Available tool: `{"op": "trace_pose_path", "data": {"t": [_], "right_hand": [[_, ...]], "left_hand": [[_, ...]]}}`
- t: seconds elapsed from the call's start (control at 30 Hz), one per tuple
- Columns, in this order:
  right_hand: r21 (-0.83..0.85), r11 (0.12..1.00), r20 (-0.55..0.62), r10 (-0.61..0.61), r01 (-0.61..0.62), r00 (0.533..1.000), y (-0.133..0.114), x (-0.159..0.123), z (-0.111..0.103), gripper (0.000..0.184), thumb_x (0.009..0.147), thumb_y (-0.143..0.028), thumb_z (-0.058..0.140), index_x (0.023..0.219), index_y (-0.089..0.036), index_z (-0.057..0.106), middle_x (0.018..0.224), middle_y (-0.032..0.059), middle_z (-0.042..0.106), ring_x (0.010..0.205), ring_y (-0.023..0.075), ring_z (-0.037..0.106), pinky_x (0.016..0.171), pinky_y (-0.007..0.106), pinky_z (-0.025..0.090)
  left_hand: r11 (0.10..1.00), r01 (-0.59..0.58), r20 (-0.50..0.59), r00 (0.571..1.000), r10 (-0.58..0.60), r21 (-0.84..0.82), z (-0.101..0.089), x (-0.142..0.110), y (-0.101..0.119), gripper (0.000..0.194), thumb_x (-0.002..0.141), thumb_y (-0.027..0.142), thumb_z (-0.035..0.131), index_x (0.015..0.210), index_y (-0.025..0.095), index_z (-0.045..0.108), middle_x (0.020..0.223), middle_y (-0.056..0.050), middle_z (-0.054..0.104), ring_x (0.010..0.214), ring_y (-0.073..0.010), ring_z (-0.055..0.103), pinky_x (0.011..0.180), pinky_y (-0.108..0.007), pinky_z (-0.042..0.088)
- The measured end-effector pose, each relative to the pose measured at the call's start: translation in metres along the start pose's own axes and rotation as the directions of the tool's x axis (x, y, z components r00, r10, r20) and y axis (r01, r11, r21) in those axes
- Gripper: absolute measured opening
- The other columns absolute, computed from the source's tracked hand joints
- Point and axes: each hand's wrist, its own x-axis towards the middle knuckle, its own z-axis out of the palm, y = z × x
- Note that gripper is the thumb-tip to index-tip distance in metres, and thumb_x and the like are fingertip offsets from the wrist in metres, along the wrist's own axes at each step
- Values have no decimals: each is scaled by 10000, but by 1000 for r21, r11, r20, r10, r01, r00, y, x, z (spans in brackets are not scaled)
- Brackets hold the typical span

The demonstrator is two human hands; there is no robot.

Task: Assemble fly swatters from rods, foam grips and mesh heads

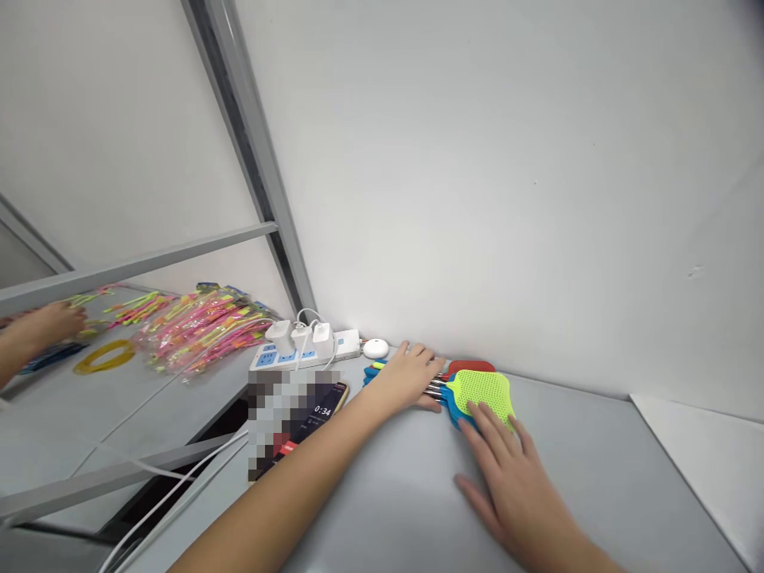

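Note:
A stack of fly swatters (481, 390) lies on the grey table (597, 461) against the wall, a green head on top with blue and red heads under it. My left hand (409, 376) rests palm down over their metal shafts and coloured handles, fingers spread. My right hand (507, 477) lies flat on the table with its fingertips touching the near edge of the green head. Neither hand grips anything.
A white power strip (304, 350) with chargers and a round white object (376, 348) sit by the wall. A phone (313, 418) showing a timer lies at the table's left edge. On the adjoining table, another person's hand (51, 325) is near packets of colourful items (196, 326).

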Motion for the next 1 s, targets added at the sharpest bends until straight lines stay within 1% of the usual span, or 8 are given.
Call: {"op": "trace_pose_path", "data": {"t": [0.1,0.2,0.27,0.37,0.53,0.67,0.87,1.0], "right_hand": [[94,986,20,-137,135,990,2,-37,9,587,888,-466,516,1412,-206,465,1492,124,419,1322,322,458,985,475,430],[187,959,51,-225,212,973,8,-57,17,712,866,-481,540,1483,-173,361,1474,147,428,1292,336,494,937,477,477],[235,953,114,-224,193,968,9,-59,14,763,869,-477,533,1517,-159,285,1503,149,368,1320,353,456,974,521,455],[286,954,230,-156,87,961,5,-53,-2,735,903,-480,476,1519,-134,275,1536,142,292,1380,362,363,1037,574,392],[345,937,321,-70,-48,944,-5,-48,-25,654,952,-474,407,1521,-180,274,1566,91,255,1446,291,236,1142,548,262],[329,934,320,29,-140,947,-13,-47,-30,601,971,-458,383,1514,-216,293,1569,57,275,1452,239,232,1171,517,215],[347,921,225,103,-179,969,-17,-39,-33,507,961,-373,439,1453,-253,423,1471,91,467,1381,253,388,1112,516,325],[415,897,106,115,-149,988,-10,-32,-36,332,957,-248,429,1206,-244,650,1265,103,648,1199,248,576,990,463,462]], "left_hand": [[997,76,-75,994,-76,-10,-7,-21,32,525,871,457,609,1319,234,448,1314,-122,532,1205,-305,449,1043,-469,258],[986,81,-141,985,-102,-147,4,-47,73,206,964,293,409,1071,232,573,1048,-72,637,997,-233,541,860,-373,380],[981,-8,-103,995,-12,-195,15,-58,95,197,943,255,404,868,226,583,830,-43,625,830,-204,546,740,-341,389],[962,-112,-78,992,95,-248,28,-62,112,101,863,217,487,806,221,571,757,-25,605,759,-185,535,709,-322,390],[944,-42,-91,996,12,-326,28,-55,110,115,886,231,481,870,214,594,796,-22,623,798,-184,559,743,-326,391],[935,2,-84,996,-35,-356,28,-59,105,128,909,282,487,847,213,576,812,-22,629,821,-194,568,725,-328,388],[931,27,-95,993,-66,-364,29,-62,98,187,939,233,410,805,214,538,819,-38,625,826,-207,569,719,-335,409],[918,65,-103,988,-113,-390,28,-58,96,170,921,214,426,791,219,535,796,-38,607,797,-209,565,697,-337,426]]}}
